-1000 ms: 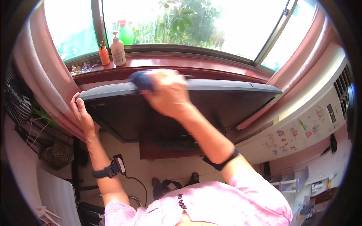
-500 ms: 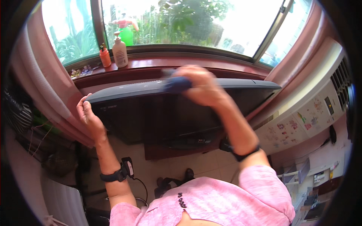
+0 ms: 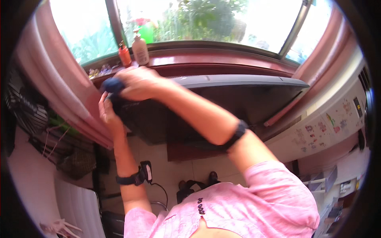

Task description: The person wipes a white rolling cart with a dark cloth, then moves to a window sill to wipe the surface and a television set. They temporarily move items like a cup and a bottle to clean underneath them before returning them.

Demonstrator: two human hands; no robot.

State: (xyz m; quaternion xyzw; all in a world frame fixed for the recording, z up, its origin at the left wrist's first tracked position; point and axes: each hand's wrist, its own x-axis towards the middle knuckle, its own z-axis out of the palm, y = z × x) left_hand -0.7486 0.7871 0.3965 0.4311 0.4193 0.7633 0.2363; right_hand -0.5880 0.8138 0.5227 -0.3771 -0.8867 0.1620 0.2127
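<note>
A flat-screen television [image 3: 234, 101] with a dark screen and a grey top edge stands below the window sill. My left hand [image 3: 112, 118] is closed around its left end near the upper corner, fingers behind and thumb in front. Bunched in my right hand [image 3: 139, 84] is a dark blue cloth [image 3: 113, 85], pressed on the top of the set at that same corner, just above my left fingers. My right forearm crosses in front of the screen and hides part of it. The right fingers are slightly blurred.
On the reddish sill [image 3: 206, 60] stand an orange bottle [image 3: 124, 55], a pale pump bottle [image 3: 140, 51] and some small trinkets [image 3: 104, 70]. A green spray bottle [image 3: 146, 32] shows behind them. Pink curtains [image 3: 59, 79] hang at both sides, and a white air conditioner [image 3: 329, 123] stands right.
My right hand has slid left along the top edge with the cloth, from the middle to the left corner. My left hand keeps its grip. The view has shifted slightly.
</note>
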